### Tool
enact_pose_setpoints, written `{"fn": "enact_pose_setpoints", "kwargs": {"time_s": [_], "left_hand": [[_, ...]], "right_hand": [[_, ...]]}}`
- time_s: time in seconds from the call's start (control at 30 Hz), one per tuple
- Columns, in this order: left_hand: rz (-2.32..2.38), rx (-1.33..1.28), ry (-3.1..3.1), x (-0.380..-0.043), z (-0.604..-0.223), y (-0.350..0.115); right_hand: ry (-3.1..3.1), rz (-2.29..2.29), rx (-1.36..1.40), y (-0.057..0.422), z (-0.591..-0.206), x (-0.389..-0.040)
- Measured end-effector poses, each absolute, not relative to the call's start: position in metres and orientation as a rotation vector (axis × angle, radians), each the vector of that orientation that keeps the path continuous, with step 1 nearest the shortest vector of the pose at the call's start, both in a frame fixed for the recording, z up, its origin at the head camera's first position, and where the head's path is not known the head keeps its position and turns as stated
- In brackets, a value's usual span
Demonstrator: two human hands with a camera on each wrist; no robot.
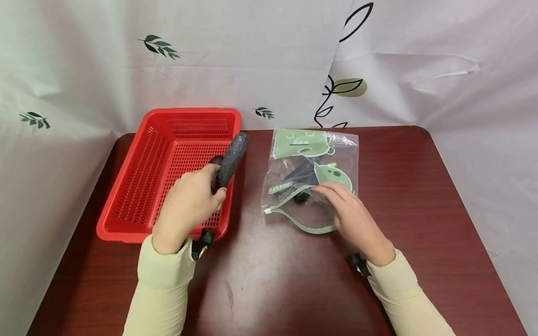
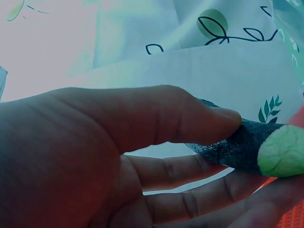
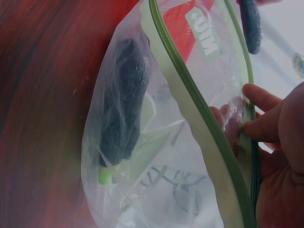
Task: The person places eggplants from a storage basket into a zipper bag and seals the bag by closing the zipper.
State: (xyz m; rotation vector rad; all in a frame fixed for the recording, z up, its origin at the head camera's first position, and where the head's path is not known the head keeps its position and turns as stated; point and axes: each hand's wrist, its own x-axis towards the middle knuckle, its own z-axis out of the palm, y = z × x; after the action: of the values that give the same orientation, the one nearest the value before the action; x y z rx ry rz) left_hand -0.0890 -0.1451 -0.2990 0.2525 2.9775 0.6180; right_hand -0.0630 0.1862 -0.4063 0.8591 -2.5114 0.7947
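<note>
In the head view my left hand (image 1: 189,200) grips a long, dark, speckled vegetable (image 1: 234,156) over the right side of the red basket. Its light green end (image 2: 282,151) shows past my fingers in the left wrist view. A second dark purple shape (image 1: 216,160) shows behind the vegetable; whether my hand holds it too I cannot tell. My right hand (image 1: 350,212) pinches the green rim of a clear zip bag (image 1: 290,163), whose mouth gapes toward me. Inside the bag lies another long dark piece (image 3: 124,102) with a bright green tip.
The red plastic basket (image 1: 126,228), with slotted walls, stands at the left of the dark wooden table (image 1: 420,205). A white zip slider (image 1: 267,211) sits at the bag's left corner. White leaf-printed cloth (image 1: 231,56) hangs behind the table and along its sides.
</note>
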Motion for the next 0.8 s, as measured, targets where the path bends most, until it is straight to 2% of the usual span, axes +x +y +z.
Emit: {"fn": "enact_pose_setpoints", "kwargs": {"time_s": [0.8], "left_hand": [[0.63, 0.288, 3.029, -0.072, -0.298, -0.131]], "right_hand": [[-2.541, 0.787, 0.852, 0.186, -0.407, -0.063]]}}
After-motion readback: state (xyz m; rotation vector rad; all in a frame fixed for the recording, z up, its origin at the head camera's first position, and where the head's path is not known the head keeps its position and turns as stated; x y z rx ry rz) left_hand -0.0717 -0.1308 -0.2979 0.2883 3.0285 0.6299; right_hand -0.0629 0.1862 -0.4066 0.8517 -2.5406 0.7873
